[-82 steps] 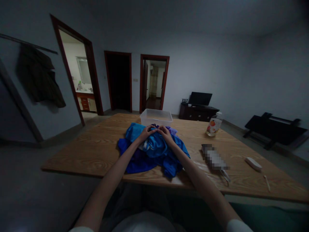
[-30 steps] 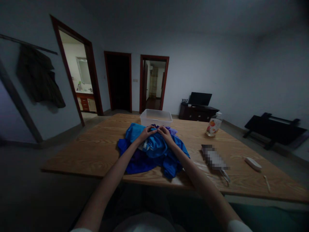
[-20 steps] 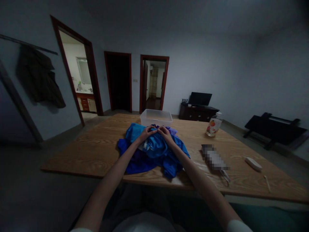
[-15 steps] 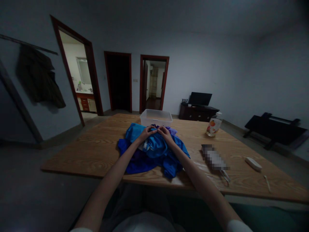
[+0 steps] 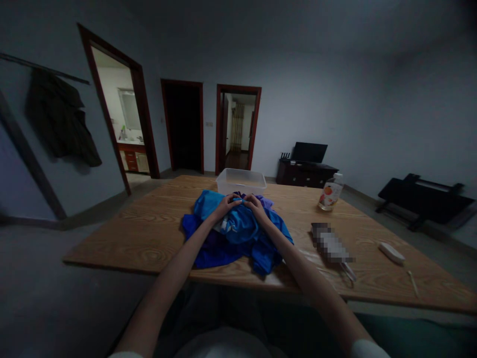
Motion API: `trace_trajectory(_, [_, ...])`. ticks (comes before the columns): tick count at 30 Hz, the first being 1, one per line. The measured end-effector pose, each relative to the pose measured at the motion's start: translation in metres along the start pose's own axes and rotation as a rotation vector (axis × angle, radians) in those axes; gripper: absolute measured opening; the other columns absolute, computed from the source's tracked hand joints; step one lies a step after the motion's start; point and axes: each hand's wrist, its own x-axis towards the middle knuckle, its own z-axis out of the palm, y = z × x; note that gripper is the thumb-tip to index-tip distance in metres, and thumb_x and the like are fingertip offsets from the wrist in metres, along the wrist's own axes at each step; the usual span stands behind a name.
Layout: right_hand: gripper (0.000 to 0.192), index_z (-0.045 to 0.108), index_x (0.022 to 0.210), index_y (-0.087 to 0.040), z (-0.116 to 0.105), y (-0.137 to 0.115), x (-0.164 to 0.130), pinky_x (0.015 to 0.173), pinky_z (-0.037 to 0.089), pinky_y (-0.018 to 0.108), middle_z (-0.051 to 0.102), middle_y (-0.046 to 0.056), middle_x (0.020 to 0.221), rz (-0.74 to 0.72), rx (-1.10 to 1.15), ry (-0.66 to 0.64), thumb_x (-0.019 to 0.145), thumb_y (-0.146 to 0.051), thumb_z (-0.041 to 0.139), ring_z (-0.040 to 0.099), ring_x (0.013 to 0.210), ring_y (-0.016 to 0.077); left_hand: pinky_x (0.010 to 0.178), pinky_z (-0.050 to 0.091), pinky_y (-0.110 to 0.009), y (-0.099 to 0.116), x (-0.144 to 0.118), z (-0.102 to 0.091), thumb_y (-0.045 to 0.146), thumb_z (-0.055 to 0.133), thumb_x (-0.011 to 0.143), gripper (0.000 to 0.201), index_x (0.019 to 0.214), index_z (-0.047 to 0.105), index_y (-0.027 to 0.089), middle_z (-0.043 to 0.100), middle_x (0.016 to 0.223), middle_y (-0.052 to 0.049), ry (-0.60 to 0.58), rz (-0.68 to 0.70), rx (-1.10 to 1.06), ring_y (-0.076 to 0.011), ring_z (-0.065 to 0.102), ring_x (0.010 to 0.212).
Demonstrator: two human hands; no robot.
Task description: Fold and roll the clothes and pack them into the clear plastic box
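Both arms stretch out over the near edge of the table point(image 5: 141, 233) to a heap of blue cloth point(image 5: 238, 233) lying in the middle of it. The left hand point(image 5: 225, 205) and the right hand point(image 5: 255, 204) sit side by side on the far top of the heap, fingertips almost meeting, each with fingers curled down into a fold of the cloth. It looks as though both are pinching the fabric, though the room is dim and the fingertips are too small to be sure how tight the hold is. A paler bit of purple cloth point(image 5: 266, 201) peeks out just behind the right hand.

Right behind the heap, touching it or nearly so, stands a clear tub point(image 5: 241, 181). Further right, near the far edge, is a bottle point(image 5: 330, 192) with a fruit label. Nearer the person on the right lies a blurred-out object point(image 5: 330, 243), then a white remote point(image 5: 391, 253) and a thin stick point(image 5: 413, 282), all well apart from the cloth. A dark coat point(image 5: 59, 122) hangs on the left wall.
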Motion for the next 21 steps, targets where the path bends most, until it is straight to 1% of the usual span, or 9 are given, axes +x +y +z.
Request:
trace_trajectory(7, [0.027, 0.061, 0.091, -0.021, -0.0003, 0.0026, 0.0021, 0.083, 0.044, 0.029, 0.060, 0.001, 0.089, -0.015, -0.017, 0.002, 0.076, -0.041, 0.070, 0.054, 0.088, 0.0194, 0.086, 0.050, -0.026, -0.0004, 0.0018, 0.0004, 0.053, 0.069, 0.080, 0.046, 0.105, 0.069, 0.015, 0.071, 0.106, -0.009, 0.014, -0.003, 0.026, -0.0209, 0.064, 0.097])
trace_trajectory(14, [0.028, 0.061, 0.091, -0.020, 0.0000, 0.0040, 0.0034, 0.083, 0.043, 0.030, 0.059, 0.001, 0.088, -0.014, 0.000, -0.008, 0.076, -0.042, 0.071, 0.054, 0.087, 0.0190, 0.085, 0.050, -0.025, 0.0016, 0.0008, 0.0008, 0.051, 0.067, 0.082, 0.041, 0.104, 0.069, 0.016, 0.071, 0.105, -0.009, 0.028, -0.020, 0.050, -0.0219, 0.065, 0.099])
trace_trajectory(21, [0.030, 0.062, 0.091, -0.020, 0.0009, 0.0017, 0.0025, 0.080, 0.043, 0.029, 0.059, 0.000, 0.086, -0.006, -0.019, -0.005, 0.075, -0.044, 0.071, 0.054, 0.086, 0.0187, 0.088, 0.049, -0.025, 0.0003, 0.0019, 0.0002, 0.048, 0.063, 0.085, 0.036, 0.104, 0.069, 0.017, 0.071, 0.106, -0.009, 0.027, -0.012, 0.101, -0.0221, 0.065, 0.102])
